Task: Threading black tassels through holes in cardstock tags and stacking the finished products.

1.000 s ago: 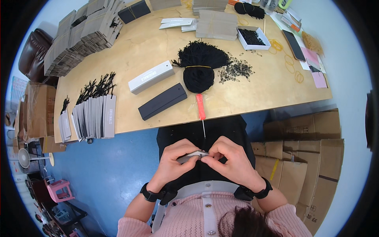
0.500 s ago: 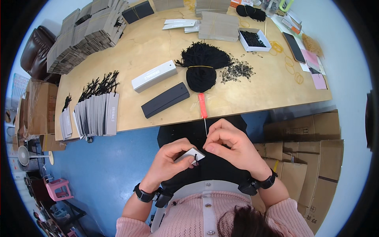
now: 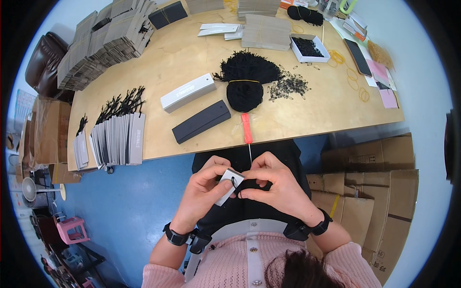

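Note:
My left hand (image 3: 202,191) is closed on a white hang tag (image 3: 222,198) above my lap, thumb on its face. A black cord (image 3: 234,182) runs through the hole near the tag's upper end. My right hand (image 3: 278,183) is at the tag's right side, thumb and index finger closed on the loose part of the cord. A tool with a red handle (image 3: 246,127) and thin metal shaft lies at the table's front edge, its shaft poking over. Behind it sits a banded bundle of black cords (image 3: 245,96), with loose safety pins (image 3: 288,86) to the right.
White tags (image 3: 189,91) and black tags (image 3: 201,122) lie stacked on the table (image 3: 158,129). Finished-looking corded tags (image 3: 117,139) stand at the left edge. A white box (image 3: 321,58) of small black pieces, a phone (image 3: 357,57) and flattened cartons (image 3: 370,153) are on the right.
My right hand has come down and left to the tag, and its fingers now meet the cord. My left hand has raised the tag slightly and turned it, showing more of its face.

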Demonstrator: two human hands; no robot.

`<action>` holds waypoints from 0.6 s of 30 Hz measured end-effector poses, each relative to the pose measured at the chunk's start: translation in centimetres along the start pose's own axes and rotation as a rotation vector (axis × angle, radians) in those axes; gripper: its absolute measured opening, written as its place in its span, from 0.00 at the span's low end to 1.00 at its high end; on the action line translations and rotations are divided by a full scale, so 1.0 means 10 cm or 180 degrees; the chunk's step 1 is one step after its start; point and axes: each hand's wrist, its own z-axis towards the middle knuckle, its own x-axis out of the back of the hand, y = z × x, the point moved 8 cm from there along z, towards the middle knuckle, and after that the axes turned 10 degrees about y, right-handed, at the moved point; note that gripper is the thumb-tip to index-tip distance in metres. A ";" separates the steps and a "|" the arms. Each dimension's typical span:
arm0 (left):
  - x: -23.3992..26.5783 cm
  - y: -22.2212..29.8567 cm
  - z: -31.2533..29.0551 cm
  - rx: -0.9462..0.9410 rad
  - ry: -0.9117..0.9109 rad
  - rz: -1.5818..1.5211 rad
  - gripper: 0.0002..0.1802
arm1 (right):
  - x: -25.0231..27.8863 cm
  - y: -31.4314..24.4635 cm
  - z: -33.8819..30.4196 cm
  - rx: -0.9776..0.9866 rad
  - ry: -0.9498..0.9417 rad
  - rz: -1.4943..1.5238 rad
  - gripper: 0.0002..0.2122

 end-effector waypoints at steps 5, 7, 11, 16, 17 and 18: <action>-0.04 0.13 -0.02 -0.0643 0.0027 0.0844 0.13 | -0.08 0.10 -0.04 -0.0206 0.0036 0.0232 0.08; -0.05 0.14 -0.03 -0.0567 0.0080 0.0819 0.13 | -0.06 0.12 -0.05 -0.0165 0.0133 0.0323 0.07; -0.07 0.13 -0.03 -0.0212 0.0024 0.0739 0.16 | 0.09 0.20 -0.05 -0.0424 0.0379 0.1419 0.05; -0.07 0.08 -0.08 0.0125 0.0076 0.0438 0.22 | 0.28 0.22 0.02 -0.0552 0.0366 0.2231 0.04; -0.09 0.09 -0.08 0.0015 -0.0007 0.0379 0.25 | 0.33 0.23 0.02 -0.0630 0.0409 0.2531 0.03; -0.08 0.08 -0.08 0.0013 -0.0002 0.0379 0.25 | 0.38 0.24 0.03 -0.0708 0.0445 0.2831 0.03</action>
